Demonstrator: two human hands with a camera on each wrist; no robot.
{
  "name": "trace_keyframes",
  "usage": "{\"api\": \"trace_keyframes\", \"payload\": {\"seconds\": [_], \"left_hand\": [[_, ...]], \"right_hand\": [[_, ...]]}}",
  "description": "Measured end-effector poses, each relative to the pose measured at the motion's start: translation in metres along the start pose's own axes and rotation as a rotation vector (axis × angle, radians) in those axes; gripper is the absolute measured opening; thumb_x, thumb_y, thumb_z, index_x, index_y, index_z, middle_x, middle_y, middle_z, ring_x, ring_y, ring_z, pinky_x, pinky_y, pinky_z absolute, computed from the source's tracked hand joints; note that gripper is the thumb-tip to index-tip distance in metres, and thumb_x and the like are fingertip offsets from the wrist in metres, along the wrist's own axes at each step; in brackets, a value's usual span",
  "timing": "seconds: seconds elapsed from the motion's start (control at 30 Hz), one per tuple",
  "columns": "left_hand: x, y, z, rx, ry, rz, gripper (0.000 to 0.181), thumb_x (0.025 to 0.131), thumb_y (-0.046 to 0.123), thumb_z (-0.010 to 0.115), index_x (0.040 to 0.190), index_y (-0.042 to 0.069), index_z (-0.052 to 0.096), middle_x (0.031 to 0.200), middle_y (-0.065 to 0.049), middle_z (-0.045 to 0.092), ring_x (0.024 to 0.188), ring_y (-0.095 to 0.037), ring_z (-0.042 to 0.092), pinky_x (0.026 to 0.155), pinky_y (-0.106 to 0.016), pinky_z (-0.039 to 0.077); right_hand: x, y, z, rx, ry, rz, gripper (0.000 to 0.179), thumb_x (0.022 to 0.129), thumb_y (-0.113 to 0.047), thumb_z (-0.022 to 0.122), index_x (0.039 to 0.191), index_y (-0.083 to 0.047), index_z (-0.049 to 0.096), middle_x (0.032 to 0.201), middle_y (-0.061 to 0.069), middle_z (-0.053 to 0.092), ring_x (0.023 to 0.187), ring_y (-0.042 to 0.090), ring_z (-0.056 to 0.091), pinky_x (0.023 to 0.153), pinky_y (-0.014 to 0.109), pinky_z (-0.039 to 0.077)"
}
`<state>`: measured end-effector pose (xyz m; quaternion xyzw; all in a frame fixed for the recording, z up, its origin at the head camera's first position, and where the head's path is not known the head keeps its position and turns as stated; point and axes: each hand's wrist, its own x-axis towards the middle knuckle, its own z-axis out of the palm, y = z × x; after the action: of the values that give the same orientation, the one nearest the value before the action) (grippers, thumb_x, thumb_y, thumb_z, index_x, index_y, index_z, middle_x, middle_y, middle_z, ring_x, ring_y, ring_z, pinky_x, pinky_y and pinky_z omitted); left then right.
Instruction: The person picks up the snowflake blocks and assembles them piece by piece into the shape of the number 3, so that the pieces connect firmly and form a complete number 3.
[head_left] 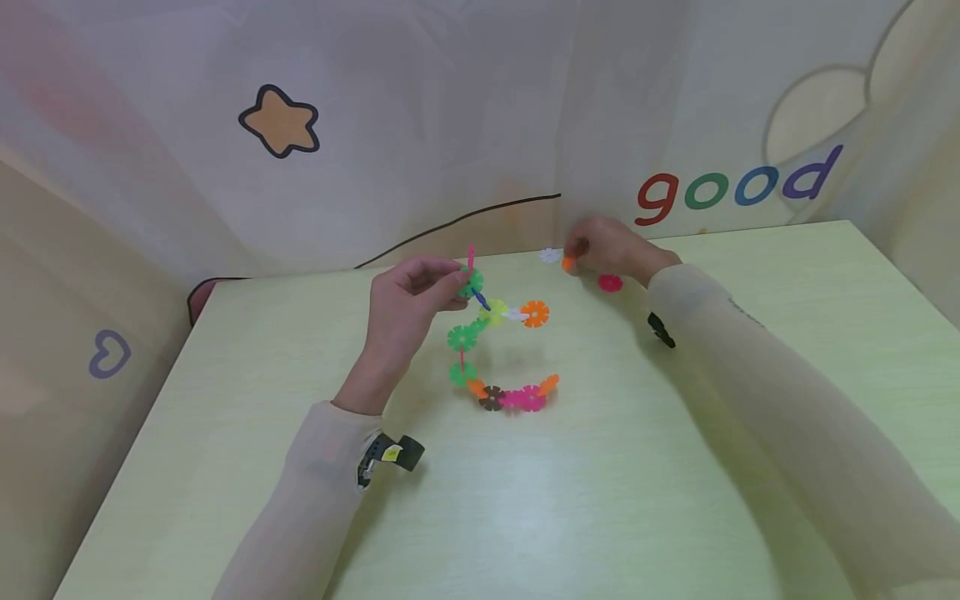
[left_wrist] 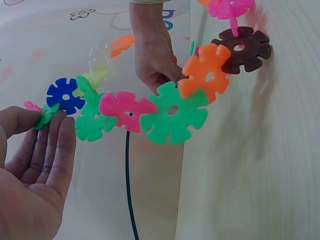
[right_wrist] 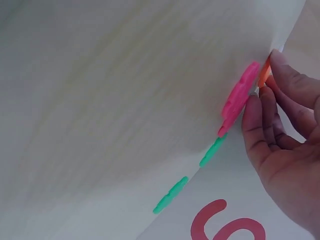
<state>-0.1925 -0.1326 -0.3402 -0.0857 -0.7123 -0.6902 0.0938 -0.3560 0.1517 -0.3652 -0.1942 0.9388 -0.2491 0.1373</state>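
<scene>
My left hand [head_left: 408,312] pinches a green snowflake disc [left_wrist: 47,116] between thumb and fingers. It belongs to a curved chain of interlocking plastic discs, with a blue disc [left_wrist: 66,96], a pink disc [left_wrist: 128,110], a large green disc [left_wrist: 173,114], an orange disc [left_wrist: 205,75] and a brown disc [head_left: 492,398] among them. In the left wrist view, part of the chain hangs in the air. Over by the table's back edge, my right hand [head_left: 609,248] pinches a loose orange disc [right_wrist: 265,72] by its rim.
Near the right hand lie a white disc [head_left: 551,256] and a pink-red disc [head_left: 611,283]. Two green discs [right_wrist: 213,149] show beyond it in the right wrist view. A printed curtain [head_left: 465,125] hangs behind the pale green table [head_left: 525,508].
</scene>
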Motion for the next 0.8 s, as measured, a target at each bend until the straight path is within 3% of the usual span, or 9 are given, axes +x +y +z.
{"api": "trace_keyframes", "payload": {"seconds": [0.3,0.47,0.67,0.8], "left_hand": [[0.000,0.001,0.001,0.001,0.004,-0.002,0.016,0.098,0.006,0.076,0.110,-0.005,0.074,0.096,-0.012,0.076,0.077,-0.031,0.076,0.082,-0.038,0.065],[0.000,0.001,0.001,0.017,0.002,-0.005,0.017,0.098,0.008,0.077,0.110,-0.003,0.075,0.097,-0.012,0.076,0.076,-0.024,0.076,0.083,-0.037,0.065],[0.001,0.001,0.001,0.004,0.002,0.008,0.016,0.098,0.007,0.077,0.110,-0.004,0.075,0.095,-0.011,0.076,0.076,-0.028,0.076,0.082,-0.038,0.065],[0.001,0.001,0.002,-0.005,0.003,0.013,0.016,0.098,0.006,0.077,0.109,-0.005,0.074,0.094,-0.010,0.076,0.073,-0.022,0.075,0.081,-0.037,0.065]], "right_hand": [[-0.007,-0.004,0.003,0.055,0.067,0.033,0.019,0.097,-0.005,0.077,0.110,0.000,0.064,0.109,0.018,0.063,0.105,0.037,0.056,0.090,0.046,0.055],[-0.019,-0.017,0.000,0.146,0.144,-0.040,0.013,0.099,-0.007,0.073,0.107,-0.001,0.065,0.104,0.016,0.066,0.096,0.034,0.062,0.086,0.043,0.057],[-0.044,-0.053,-0.005,0.397,0.249,-0.153,0.017,0.102,-0.010,0.072,0.116,-0.001,0.066,0.110,0.015,0.071,0.093,0.033,0.071,0.082,0.030,0.062],[-0.057,-0.071,-0.004,0.515,0.308,-0.253,0.019,0.102,-0.008,0.073,0.119,-0.001,0.069,0.109,0.014,0.073,0.091,0.033,0.072,0.080,0.025,0.061]]}}
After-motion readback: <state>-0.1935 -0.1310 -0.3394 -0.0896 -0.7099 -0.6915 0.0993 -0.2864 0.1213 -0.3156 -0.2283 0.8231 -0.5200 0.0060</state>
